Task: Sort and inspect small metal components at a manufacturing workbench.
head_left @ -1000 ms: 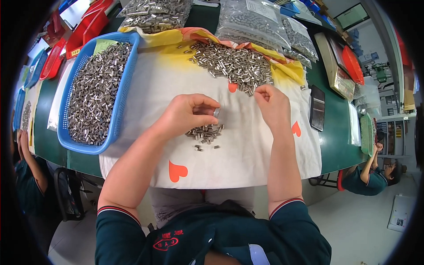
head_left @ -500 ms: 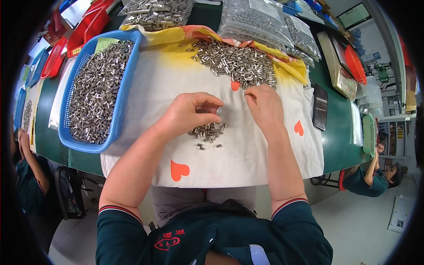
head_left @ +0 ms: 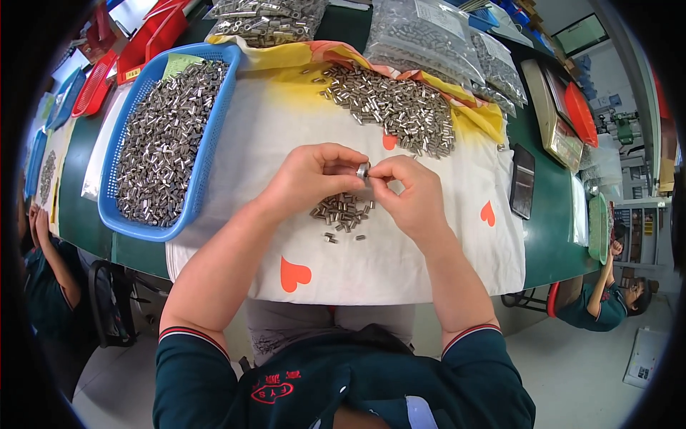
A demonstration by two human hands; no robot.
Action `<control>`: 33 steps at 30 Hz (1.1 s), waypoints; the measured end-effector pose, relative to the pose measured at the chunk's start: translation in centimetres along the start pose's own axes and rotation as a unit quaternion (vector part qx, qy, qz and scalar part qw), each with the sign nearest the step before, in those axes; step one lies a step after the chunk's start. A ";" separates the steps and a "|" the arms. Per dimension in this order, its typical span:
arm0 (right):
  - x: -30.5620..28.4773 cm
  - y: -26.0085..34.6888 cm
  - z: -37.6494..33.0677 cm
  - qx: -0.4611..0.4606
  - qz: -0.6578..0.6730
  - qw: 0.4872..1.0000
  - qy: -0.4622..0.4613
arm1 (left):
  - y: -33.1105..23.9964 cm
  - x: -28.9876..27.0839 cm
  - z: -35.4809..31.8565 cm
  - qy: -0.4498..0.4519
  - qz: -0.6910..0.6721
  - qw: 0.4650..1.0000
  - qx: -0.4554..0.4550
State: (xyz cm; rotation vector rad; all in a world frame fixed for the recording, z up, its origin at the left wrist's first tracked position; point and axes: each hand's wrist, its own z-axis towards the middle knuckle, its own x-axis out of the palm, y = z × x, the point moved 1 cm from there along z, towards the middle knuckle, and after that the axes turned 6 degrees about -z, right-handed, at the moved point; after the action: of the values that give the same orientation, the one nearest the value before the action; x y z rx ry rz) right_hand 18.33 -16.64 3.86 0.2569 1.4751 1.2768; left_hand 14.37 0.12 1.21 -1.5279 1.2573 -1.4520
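Observation:
Between the thumb and fingers of my left hand [head_left: 311, 175] is a small round metal piece [head_left: 363, 170], like a thick ring. My right hand [head_left: 411, 193] pinches at its right side, thumb and forefinger together; whatever tiny part it may hold is hidden by the fingertips. Below the hands lies a small heap of short metal cylinders [head_left: 344, 213], with a few loose ones nearer to me. Farther off, a larger pile of the same kind of cylinders [head_left: 393, 107] rests against the bunched yellow edge of the white cloth [head_left: 236, 193].
At left stands a blue plastic basket [head_left: 216, 136] full of small metal cylinders. Clear bags of metal parts [head_left: 425, 39] line the back. A dark phone-like object [head_left: 522, 182] lies at right on the green table [head_left: 550, 243]. Other people sit at both sides.
My right hand has come back from the far pile's near edge to meet the round metal piece in my left hand. The whole view has shifted slightly.

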 end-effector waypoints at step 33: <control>-4.3 -3.5 1.6 0.161 0.062 0.980 -0.097 | -0.3 0.4 -0.2 -0.001 0.109 0.994 0.027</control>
State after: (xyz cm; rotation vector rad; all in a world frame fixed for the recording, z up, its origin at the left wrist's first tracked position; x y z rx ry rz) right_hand 22.83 -20.27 3.91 0.6793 1.5097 1.0710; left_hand 14.21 -0.17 1.68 -1.3111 1.3286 -1.3319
